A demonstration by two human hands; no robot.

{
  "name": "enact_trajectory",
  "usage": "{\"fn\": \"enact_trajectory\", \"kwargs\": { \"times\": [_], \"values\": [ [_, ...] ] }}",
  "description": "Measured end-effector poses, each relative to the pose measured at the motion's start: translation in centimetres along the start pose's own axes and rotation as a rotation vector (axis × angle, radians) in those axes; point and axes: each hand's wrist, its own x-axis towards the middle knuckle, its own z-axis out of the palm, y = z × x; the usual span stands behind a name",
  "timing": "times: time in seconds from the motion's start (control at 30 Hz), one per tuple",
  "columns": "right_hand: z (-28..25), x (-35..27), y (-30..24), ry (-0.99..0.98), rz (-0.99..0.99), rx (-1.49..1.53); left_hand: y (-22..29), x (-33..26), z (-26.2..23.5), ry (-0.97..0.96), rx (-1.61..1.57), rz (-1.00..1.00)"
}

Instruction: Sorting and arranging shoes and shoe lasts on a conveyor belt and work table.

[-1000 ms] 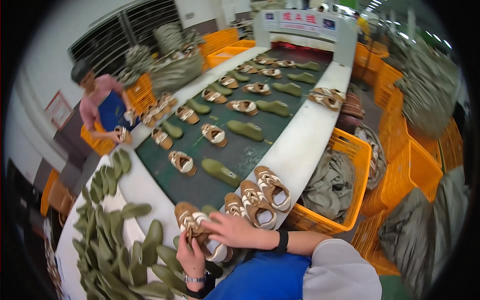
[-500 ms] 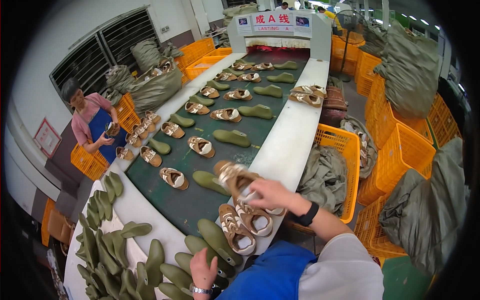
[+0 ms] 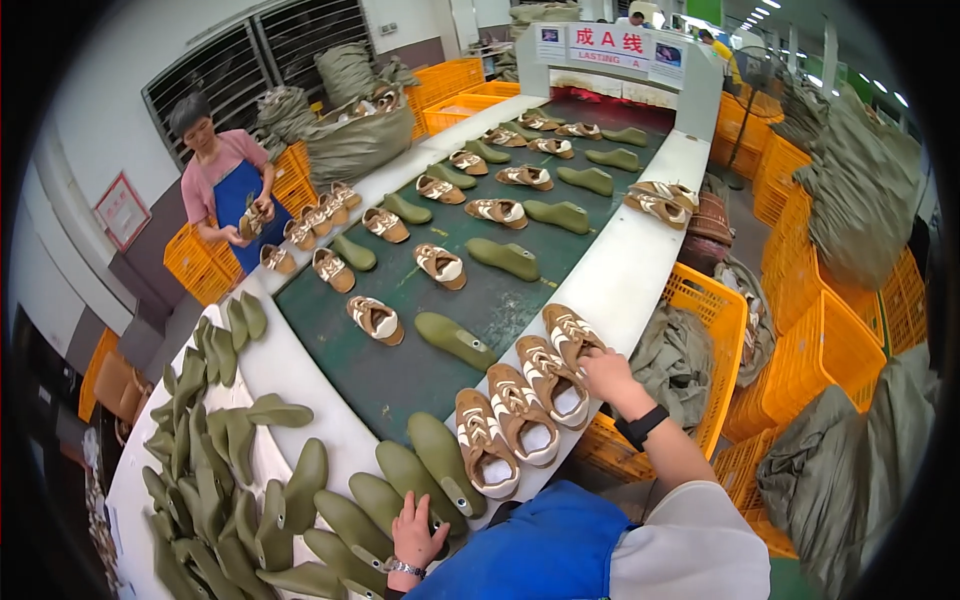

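My right hand [image 3: 606, 378] is closed on the heel end of a brown sneaker [image 3: 570, 333] with white stripes, the farthest of a row on the white right-hand ledge. Beside it in that row stand more brown sneakers [image 3: 520, 412], toes pointing away from me. My left hand [image 3: 416, 532] rests with fingers spread on the green shoe lasts [image 3: 385, 497] lying at the belt's near end, holding none. A larger heap of green lasts [image 3: 200, 470] covers the curved white table on the left. Ahead, sneakers and single green lasts [image 3: 455, 340] sit in rows on the dark green belt [image 3: 330, 300].
At the left, a person [image 3: 235, 185] in a blue apron holds a shoe beside the belt. A machine housing [image 3: 620, 70] spans the far end. On the right stand orange crates [image 3: 800, 365], one with grey cloth [image 3: 675, 350], and large grey sacks [image 3: 845, 470].
My right hand has brought the sneaker from above the belt down to the far end of the ledge row. My left hand has stayed at the lasts. The view has shifted somewhat.
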Motion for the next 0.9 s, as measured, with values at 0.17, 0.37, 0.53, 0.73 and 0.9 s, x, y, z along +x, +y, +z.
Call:
{"fn": "enact_trajectory", "kwargs": {
  "times": [0.17,0.37,0.53,0.73,0.9],
  "values": [
    [-1.2,-1.8,-12.4,-0.321,-0.454,0.406,0.0,-0.1,0.5,0.025,0.076,-0.016],
    [2.8,-5.1,-20.5,-0.552,-0.732,0.271,0.5,-0.6,0.1,0.042,0.03,-0.008],
    [4.4,-5.3,-21.8,-0.424,-0.811,0.322,1.8,-0.6,-0.1,0.096,0.074,-0.045],
    [6.1,-5.2,-23.1,-0.477,-0.821,0.287,1.8,-0.7,0.2,0.198,0.109,-0.017],
    [4.9,-5.2,-23.0,-0.545,-0.748,0.275,0.7,-0.5,1.8,0.23,0.173,-0.002]
  ]
}}
